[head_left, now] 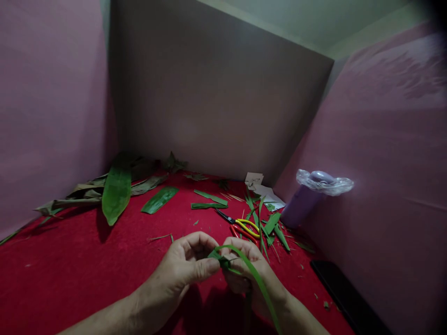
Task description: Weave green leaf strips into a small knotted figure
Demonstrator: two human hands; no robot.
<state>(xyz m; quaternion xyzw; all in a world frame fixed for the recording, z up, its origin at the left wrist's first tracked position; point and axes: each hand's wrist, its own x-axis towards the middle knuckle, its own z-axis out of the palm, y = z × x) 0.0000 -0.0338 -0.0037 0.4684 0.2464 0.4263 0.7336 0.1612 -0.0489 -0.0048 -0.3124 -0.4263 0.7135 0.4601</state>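
Between my two hands is a small dark green folded leaf piece [224, 262]. My left hand [190, 260] pinches its left end between thumb and fingers. On its other side my right hand [246, 267] is closed, with curled fingers gripping the folded leaf. From the fold a long bright green leaf strip [256, 274] arches over my right hand and hangs toward the front edge. A thin dark line, perhaps a stick or stem, shows near my right fingers; I cannot make it out. Just beyond my hands lie scissors [244, 227] with one yellow and one red handle.
On the red cloth [87, 270] lie a large green leaf [118, 190], a cut leaf piece [159, 200], leaf strips [209, 205] and scraps [274, 225]. Dried leaves are at left. A purple container with plastic wrap [303, 204], white paper [270, 197] and a black flat object [344, 293] lie right.
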